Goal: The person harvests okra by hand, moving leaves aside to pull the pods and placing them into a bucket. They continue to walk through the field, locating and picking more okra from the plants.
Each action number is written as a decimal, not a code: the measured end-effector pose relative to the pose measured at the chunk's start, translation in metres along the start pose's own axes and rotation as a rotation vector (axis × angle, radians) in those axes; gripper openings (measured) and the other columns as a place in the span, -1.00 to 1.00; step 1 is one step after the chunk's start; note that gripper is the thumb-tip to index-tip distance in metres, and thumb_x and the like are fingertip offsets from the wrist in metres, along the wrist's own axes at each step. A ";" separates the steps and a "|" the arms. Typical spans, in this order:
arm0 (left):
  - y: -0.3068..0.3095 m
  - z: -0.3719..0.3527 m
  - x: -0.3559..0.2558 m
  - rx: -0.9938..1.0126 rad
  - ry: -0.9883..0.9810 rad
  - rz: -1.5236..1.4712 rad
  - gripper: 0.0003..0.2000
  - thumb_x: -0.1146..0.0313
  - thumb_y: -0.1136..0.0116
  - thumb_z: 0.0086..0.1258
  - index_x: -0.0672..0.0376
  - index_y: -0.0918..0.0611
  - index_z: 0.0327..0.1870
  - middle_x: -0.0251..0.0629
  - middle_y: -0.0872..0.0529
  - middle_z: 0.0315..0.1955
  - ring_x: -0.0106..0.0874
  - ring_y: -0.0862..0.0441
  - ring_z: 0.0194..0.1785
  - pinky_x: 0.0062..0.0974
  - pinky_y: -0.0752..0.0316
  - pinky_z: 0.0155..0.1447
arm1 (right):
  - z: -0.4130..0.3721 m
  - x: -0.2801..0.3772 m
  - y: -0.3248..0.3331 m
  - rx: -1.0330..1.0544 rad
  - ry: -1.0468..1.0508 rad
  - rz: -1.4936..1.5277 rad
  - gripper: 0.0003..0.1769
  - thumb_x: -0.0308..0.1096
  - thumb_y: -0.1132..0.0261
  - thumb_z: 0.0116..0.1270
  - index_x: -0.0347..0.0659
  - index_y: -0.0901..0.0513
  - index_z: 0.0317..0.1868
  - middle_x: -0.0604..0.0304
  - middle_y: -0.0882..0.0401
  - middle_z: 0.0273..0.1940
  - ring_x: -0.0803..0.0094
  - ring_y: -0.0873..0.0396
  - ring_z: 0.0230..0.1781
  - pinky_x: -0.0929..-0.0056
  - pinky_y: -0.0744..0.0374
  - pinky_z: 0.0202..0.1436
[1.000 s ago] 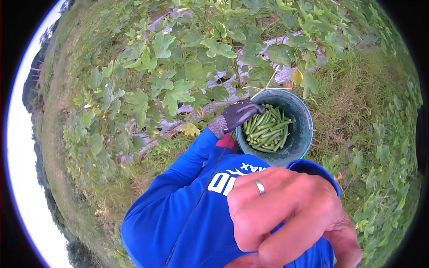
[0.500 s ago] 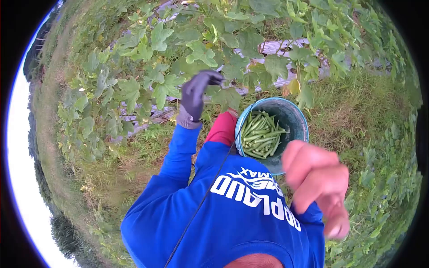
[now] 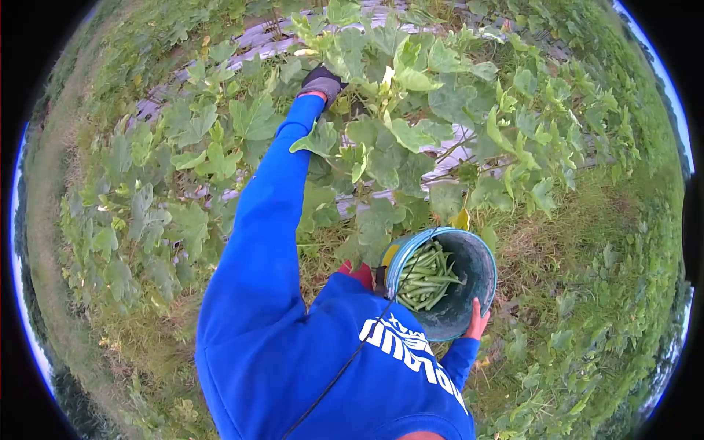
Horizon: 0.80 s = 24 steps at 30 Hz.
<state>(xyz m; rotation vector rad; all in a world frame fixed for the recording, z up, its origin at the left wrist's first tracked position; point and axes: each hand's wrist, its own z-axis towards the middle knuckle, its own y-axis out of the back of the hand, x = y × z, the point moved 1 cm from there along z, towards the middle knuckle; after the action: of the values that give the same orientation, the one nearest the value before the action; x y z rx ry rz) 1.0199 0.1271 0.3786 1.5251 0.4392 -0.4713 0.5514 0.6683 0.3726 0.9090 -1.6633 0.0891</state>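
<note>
My left hand (image 3: 323, 83), in a dark glove, reaches far forward into the leafy okra plants (image 3: 385, 136). Leaves cover its fingers, so whether they grip anything is hidden. My bare right hand (image 3: 478, 321) holds the near right rim of a blue-green bucket (image 3: 480, 268), with the thumb over the edge. The bucket leans toward me, and green okra pods (image 3: 427, 277) lie piled along its left side. A dark cord runs from the bucket across my blue shirt.
Plastic mulch (image 3: 455, 150) shows between the plant stems. A yellow leaf (image 3: 460, 218) hangs just beyond the bucket. Dry grass (image 3: 550, 242) covers the ground to the right, with more green plants (image 3: 565, 367) farther right. My red-clad leg (image 3: 357, 273) is left of the bucket.
My left hand has stretched forward, from beside the bucket into the leaves. My right hand, earlier raised close to the camera with bent fingers, has come down onto the bucket rim.
</note>
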 end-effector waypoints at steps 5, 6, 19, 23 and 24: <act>-0.117 0.116 0.091 -0.317 0.080 -0.600 -0.37 0.08 -0.10 0.28 -0.04 -0.28 0.40 0.09 -0.60 0.04 -0.02 -0.60 0.05 -0.20 -0.49 0.11 | 0.000 -0.005 0.002 0.068 -0.077 0.086 -0.36 -0.08 -0.43 0.14 -0.33 -0.47 0.10 0.07 -0.56 -0.08 0.35 -0.51 -0.12 0.36 -0.49 -0.01; -0.113 0.117 0.083 -0.342 0.122 -0.767 -0.35 0.11 -0.09 0.29 -0.05 -0.24 0.43 0.11 -0.60 0.03 -0.01 -0.60 0.06 -0.20 -0.49 0.11 | 0.001 -0.005 0.004 0.043 -0.105 0.078 -0.38 -0.11 -0.43 0.14 -0.32 -0.48 0.10 0.08 -0.56 -0.07 0.35 -0.52 -0.13 0.36 -0.50 -0.02; -0.028 0.045 -0.016 0.028 0.162 -0.294 -0.59 0.04 0.16 0.41 0.05 -0.59 0.08 -0.05 -0.65 -0.01 -0.14 -0.62 0.03 -0.21 -0.49 0.10 | 0.020 0.022 -0.022 0.101 -0.045 -0.022 -0.41 -0.20 -0.41 0.14 -0.35 -0.48 0.11 0.07 -0.56 -0.05 0.32 -0.53 -0.12 0.32 -0.51 0.00; -0.040 0.015 -0.032 0.132 0.035 -0.299 -0.60 0.05 0.14 0.40 0.04 -0.59 0.08 -0.06 -0.66 -0.02 -0.13 -0.63 0.02 -0.22 -0.50 0.09 | 0.022 0.034 -0.040 0.162 -0.049 -0.011 -0.36 -0.20 -0.42 0.13 -0.36 -0.45 0.16 0.05 -0.54 0.00 0.30 -0.52 -0.08 0.29 -0.51 0.02; -0.042 0.007 -0.035 0.149 0.010 -0.299 -0.60 0.05 0.14 0.39 0.04 -0.60 0.08 -0.07 -0.66 -0.02 -0.13 -0.63 0.02 -0.22 -0.50 0.09 | 0.028 0.034 -0.043 0.203 -0.031 0.013 -0.34 -0.19 -0.42 0.13 -0.36 -0.44 0.17 0.04 -0.53 0.02 0.30 -0.52 -0.07 0.28 -0.52 0.03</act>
<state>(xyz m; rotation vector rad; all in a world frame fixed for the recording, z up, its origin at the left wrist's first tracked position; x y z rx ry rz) 0.9672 0.1207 0.3625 1.6121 0.6559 -0.7430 0.5542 0.6065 0.3760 1.0562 -1.7110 0.2574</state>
